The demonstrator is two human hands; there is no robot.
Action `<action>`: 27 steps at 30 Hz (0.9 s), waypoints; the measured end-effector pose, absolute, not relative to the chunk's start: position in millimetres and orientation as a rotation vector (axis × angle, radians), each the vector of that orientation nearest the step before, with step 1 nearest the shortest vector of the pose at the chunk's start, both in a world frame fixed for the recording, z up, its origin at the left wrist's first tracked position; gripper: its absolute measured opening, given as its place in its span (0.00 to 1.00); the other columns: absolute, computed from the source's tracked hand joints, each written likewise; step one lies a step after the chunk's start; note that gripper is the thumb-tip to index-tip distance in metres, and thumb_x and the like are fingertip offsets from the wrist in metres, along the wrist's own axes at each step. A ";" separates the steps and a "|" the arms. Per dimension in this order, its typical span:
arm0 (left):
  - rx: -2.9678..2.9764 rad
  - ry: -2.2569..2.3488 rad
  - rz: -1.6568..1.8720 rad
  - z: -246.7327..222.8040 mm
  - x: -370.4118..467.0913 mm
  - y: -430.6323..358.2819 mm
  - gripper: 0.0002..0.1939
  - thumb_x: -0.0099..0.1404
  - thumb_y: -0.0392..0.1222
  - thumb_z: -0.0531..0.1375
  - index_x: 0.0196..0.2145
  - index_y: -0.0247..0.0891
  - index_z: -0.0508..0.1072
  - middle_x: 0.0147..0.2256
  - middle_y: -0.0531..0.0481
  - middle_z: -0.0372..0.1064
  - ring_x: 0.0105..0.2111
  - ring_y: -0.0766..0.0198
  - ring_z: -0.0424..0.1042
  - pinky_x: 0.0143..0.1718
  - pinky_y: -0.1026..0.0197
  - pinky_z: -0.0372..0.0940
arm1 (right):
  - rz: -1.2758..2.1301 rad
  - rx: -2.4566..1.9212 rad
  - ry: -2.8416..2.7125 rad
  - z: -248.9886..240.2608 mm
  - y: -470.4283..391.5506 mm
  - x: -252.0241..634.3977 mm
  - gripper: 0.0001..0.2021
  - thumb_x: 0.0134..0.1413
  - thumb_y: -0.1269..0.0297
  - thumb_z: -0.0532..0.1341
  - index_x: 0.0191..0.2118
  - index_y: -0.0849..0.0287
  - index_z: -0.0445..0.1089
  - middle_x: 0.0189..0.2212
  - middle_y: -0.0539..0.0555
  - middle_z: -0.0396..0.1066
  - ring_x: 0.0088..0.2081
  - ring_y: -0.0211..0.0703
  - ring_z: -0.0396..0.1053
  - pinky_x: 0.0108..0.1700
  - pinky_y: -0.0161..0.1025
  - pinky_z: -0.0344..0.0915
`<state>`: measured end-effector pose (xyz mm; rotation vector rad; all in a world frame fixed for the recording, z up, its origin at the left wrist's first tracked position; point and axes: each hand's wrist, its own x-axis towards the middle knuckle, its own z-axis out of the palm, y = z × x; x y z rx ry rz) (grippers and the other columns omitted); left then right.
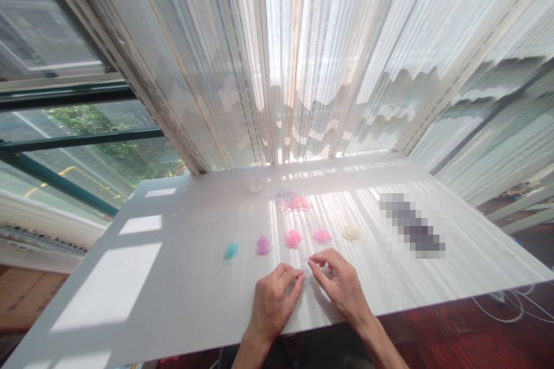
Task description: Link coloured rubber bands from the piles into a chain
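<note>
My left hand (272, 297) is closed in a pinch, thumb against fingertips; what it holds, if anything, is too small to tell. Close by on the right, my right hand (340, 282) pinches a thin pale purple rubber band (303, 259). Between the hands a small pale heap of bands (306, 275) lies on the table, partly covered by fingers. Beyond the hands runs a row of small band piles: teal (231, 251), purple (264, 245), coral pink (293, 238), pink (322, 236) and pale yellow (350, 233). Farther back lies a larger mixed-colour pile (292, 202).
The white table (182, 311) carries a clear small container (257, 184) at its back and a clear round piece (329, 171). A pixelated dark item (413, 226) lies on the right. Sheer curtains (303, 69) hang along the back edge. White cables (506, 305) lie on the floor at right.
</note>
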<state>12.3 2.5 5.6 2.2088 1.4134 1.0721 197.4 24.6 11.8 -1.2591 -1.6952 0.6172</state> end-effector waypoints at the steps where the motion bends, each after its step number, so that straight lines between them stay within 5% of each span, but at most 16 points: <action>1: 2.205 1.414 1.080 5.6 12.3 2.6 0.10 0.75 0.39 0.56 0.42 0.41 0.78 0.35 0.49 0.78 0.30 0.65 0.78 0.31 0.67 0.71 | 0.620 -1.261 -1.696 12.0 24.4 197.4 0.15 0.68 0.53 0.59 0.36 0.56 0.77 0.32 0.56 0.77 0.31 0.46 0.73 0.31 0.39 0.70; 9: 1.927 1.508 1.238 4.5 10.2 5.1 0.11 0.73 0.47 0.60 0.45 0.39 0.78 0.33 0.49 0.78 0.22 0.68 0.70 0.26 0.66 0.70 | 0.688 -1.236 -1.727 12.5 21.6 196.7 0.13 0.68 0.55 0.60 0.37 0.55 0.77 0.32 0.55 0.77 0.32 0.45 0.73 0.31 0.39 0.69; 27: 1.998 1.701 1.269 22.6 -31.7 18.8 0.13 0.73 0.47 0.58 0.38 0.40 0.80 0.33 0.49 0.78 0.21 0.68 0.64 0.26 0.65 0.66 | 0.727 -1.214 -1.746 8.8 17.5 201.6 0.12 0.68 0.57 0.59 0.37 0.55 0.76 0.32 0.55 0.76 0.32 0.44 0.73 0.31 0.38 0.70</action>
